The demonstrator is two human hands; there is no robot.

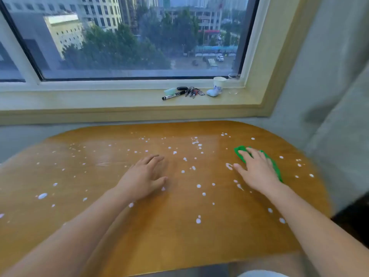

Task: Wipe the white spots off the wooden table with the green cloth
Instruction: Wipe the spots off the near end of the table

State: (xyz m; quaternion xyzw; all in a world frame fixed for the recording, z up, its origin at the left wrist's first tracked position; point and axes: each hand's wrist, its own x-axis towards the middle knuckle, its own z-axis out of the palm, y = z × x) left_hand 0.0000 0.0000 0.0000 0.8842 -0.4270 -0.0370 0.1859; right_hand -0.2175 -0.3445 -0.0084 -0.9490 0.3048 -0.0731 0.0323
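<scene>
Spots (198, 185) of white lie scattered over most of the wooden table (151, 232), thickest across the far half from ten o'clock round to two o'clock, with larger blobs near the left edge at nine o'clock and a few toward the near right at four o'clock. The near middle of the table, around six o'clock, is mostly bare wood.

The green cloth (274, 165) sits at the table's two o'clock, flat on the wood. The right hand (256, 171) presses down on it with fingers spread and palm flat, not a closed grip; green shows beyond the fingertips and along the outer side of the hand. The thumb lies off the cloth on bare wood, just beside a smeared white spot.

The left hand (142, 177) is near the table's centre, palm down, fingers loosely spread and holding nothing. Small spots lie just beside its thumb and wrist. Both forearms reach in from the near edge.

Beyond the table, at twelve to one o'clock, a windowsill (79, 100) carries a black marker (173, 95), a bunch of keys (192, 91), a paper cup (219, 82) and a small pale blue and white object that I cannot identify. A grey curtain (327, 76) hangs at three o'clock.
</scene>
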